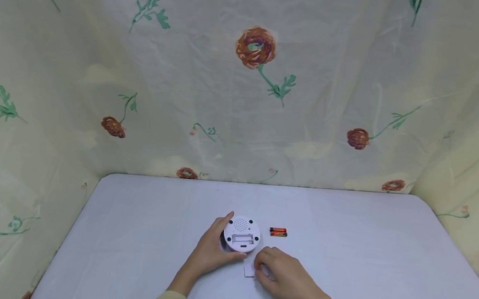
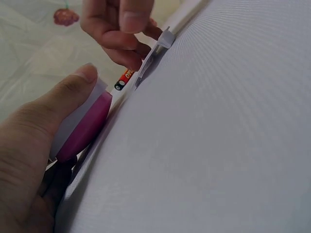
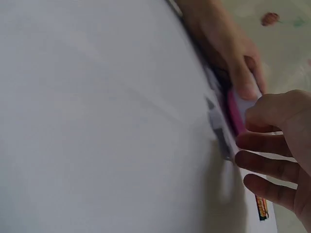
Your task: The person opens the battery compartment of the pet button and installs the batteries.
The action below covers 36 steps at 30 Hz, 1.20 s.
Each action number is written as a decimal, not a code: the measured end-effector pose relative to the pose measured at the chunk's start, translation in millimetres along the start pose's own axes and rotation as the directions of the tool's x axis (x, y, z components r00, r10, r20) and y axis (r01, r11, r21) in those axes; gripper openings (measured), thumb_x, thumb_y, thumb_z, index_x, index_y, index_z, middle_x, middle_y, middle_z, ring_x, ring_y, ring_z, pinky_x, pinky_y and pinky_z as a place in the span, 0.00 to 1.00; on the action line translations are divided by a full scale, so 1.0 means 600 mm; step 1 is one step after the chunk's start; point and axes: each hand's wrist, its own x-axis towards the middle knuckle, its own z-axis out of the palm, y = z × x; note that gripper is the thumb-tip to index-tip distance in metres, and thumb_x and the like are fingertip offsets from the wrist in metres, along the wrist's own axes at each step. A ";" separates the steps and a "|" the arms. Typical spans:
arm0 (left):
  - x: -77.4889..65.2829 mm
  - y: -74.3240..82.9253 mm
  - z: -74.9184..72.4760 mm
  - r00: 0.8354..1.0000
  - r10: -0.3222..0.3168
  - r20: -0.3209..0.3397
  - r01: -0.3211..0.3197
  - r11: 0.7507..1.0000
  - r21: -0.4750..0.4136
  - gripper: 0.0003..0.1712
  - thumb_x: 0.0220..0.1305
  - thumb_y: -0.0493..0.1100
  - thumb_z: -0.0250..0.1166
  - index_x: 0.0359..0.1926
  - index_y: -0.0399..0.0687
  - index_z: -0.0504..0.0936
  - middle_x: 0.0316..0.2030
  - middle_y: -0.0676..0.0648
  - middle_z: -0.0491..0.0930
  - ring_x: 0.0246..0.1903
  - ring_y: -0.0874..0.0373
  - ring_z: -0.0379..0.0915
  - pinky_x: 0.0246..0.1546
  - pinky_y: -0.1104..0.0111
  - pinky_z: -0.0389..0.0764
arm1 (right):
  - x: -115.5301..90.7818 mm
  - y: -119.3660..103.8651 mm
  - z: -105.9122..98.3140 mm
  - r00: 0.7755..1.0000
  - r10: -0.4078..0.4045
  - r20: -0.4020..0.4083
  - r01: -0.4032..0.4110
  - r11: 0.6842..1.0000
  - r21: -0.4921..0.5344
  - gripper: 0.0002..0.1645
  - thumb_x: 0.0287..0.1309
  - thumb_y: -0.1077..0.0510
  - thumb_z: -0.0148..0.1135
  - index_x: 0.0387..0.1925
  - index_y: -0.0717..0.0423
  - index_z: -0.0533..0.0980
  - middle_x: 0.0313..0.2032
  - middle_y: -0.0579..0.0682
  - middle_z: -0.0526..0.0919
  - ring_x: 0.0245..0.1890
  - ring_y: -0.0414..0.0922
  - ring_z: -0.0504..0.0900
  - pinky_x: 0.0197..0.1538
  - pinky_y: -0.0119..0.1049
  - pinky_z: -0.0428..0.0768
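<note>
My left hand (image 1: 212, 250) grips a round white device (image 1: 241, 225) by its sides, thumb at the near edge. Its underside faces up, showing speaker holes, dark feet and a battery compartment with no cover or batteries in it. A pink side (image 2: 87, 128) shows in the left wrist view. Just to the right, my right hand (image 1: 283, 276) hovers low with loosely bent fingers over a small flat white piece (image 1: 249, 269) on the table. That piece (image 3: 219, 131) appears apart from the fingers in the right wrist view; its kind is unclear.
Two red-and-black batteries (image 1: 278, 231) lie side by side right of the device. A white cloth covers the table (image 1: 150, 218). Flower-patterned curtains (image 1: 309, 142) hang behind and at both sides.
</note>
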 end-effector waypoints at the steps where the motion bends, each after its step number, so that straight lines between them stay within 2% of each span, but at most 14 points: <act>1: 0.000 0.000 0.000 1.000 -0.001 0.001 0.001 1.000 0.005 0.63 0.37 0.65 0.75 0.72 0.55 0.54 0.61 0.49 0.69 0.62 0.53 0.66 0.63 0.55 0.68 | 0.001 0.004 -0.001 1.000 0.028 -0.007 -0.028 0.999 0.020 0.06 0.54 0.54 0.64 0.32 0.40 0.75 0.31 0.30 0.74 0.33 0.28 0.71 0.36 0.29 0.76; 5: 0.000 0.002 0.001 1.000 -0.010 0.007 0.010 1.000 0.008 0.63 0.38 0.64 0.75 0.73 0.57 0.54 0.62 0.49 0.68 0.63 0.53 0.65 0.64 0.55 0.67 | 0.007 0.026 -0.009 0.988 0.130 -0.083 -0.119 0.985 0.129 0.07 0.55 0.58 0.64 0.34 0.43 0.76 0.32 0.32 0.78 0.33 0.28 0.75 0.37 0.29 0.78; 9: -0.001 0.004 0.000 1.000 -0.023 0.008 0.023 1.000 -0.004 0.63 0.37 0.63 0.76 0.73 0.58 0.53 0.62 0.50 0.68 0.64 0.53 0.65 0.64 0.54 0.67 | 0.017 0.061 -0.016 0.955 0.230 -0.185 -0.184 0.954 0.237 0.07 0.55 0.62 0.64 0.35 0.48 0.76 0.34 0.38 0.81 0.32 0.32 0.77 0.35 0.29 0.79; 12: -0.002 0.004 0.000 0.999 -0.036 0.009 0.036 0.999 -0.006 0.63 0.37 0.63 0.76 0.73 0.59 0.53 0.63 0.49 0.68 0.64 0.52 0.64 0.64 0.54 0.67 | 0.022 0.086 -0.016 0.932 0.283 -0.225 -0.217 0.936 0.278 0.08 0.54 0.64 0.65 0.35 0.52 0.77 0.35 0.43 0.80 0.32 0.36 0.77 0.35 0.31 0.79; 16: -0.002 0.004 0.001 0.999 -0.036 0.017 0.036 0.999 -0.011 0.62 0.39 0.63 0.75 0.73 0.60 0.53 0.64 0.49 0.68 0.65 0.51 0.63 0.64 0.54 0.67 | 0.021 0.109 -0.011 0.915 0.341 -0.215 -0.278 0.920 0.276 0.09 0.53 0.63 0.66 0.38 0.54 0.77 0.35 0.46 0.78 0.33 0.39 0.77 0.34 0.31 0.78; 21: 0.000 0.003 0.001 1.000 -0.020 0.012 0.020 0.999 -0.026 0.61 0.39 0.63 0.76 0.72 0.61 0.54 0.62 0.51 0.69 0.64 0.53 0.64 0.64 0.53 0.67 | 0.017 0.122 -0.002 0.889 0.431 -0.156 -0.373 0.878 0.299 0.12 0.54 0.60 0.65 0.41 0.54 0.75 0.38 0.48 0.77 0.32 0.39 0.74 0.33 0.28 0.74; 24: 0.002 0.002 0.001 1.000 -0.024 0.012 0.024 1.000 -0.020 0.60 0.38 0.64 0.75 0.72 0.62 0.54 0.62 0.52 0.69 0.64 0.54 0.64 0.63 0.54 0.68 | 0.016 0.127 0.002 0.875 0.460 -0.149 -0.396 0.859 0.324 0.12 0.54 0.60 0.65 0.41 0.53 0.76 0.38 0.49 0.76 0.30 0.39 0.72 0.32 0.28 0.72; 30: 0.002 0.002 0.003 0.999 -0.035 0.015 0.035 0.999 -0.019 0.61 0.38 0.64 0.75 0.72 0.62 0.54 0.63 0.52 0.68 0.64 0.54 0.64 0.64 0.54 0.67 | 0.014 0.133 0.014 0.862 0.482 -0.157 -0.417 0.850 0.322 0.13 0.54 0.59 0.66 0.42 0.53 0.76 0.37 0.49 0.74 0.25 0.37 0.67 0.26 0.28 0.67; 36: 0.000 -0.001 0.000 0.999 -0.043 0.021 0.044 0.999 -0.019 0.61 0.38 0.64 0.76 0.72 0.64 0.54 0.63 0.52 0.68 0.65 0.54 0.64 0.64 0.54 0.67 | 0.018 0.130 0.020 0.854 0.497 -0.152 -0.437 0.845 0.310 0.15 0.54 0.59 0.66 0.44 0.53 0.77 0.37 0.48 0.74 0.25 0.38 0.66 0.25 0.28 0.66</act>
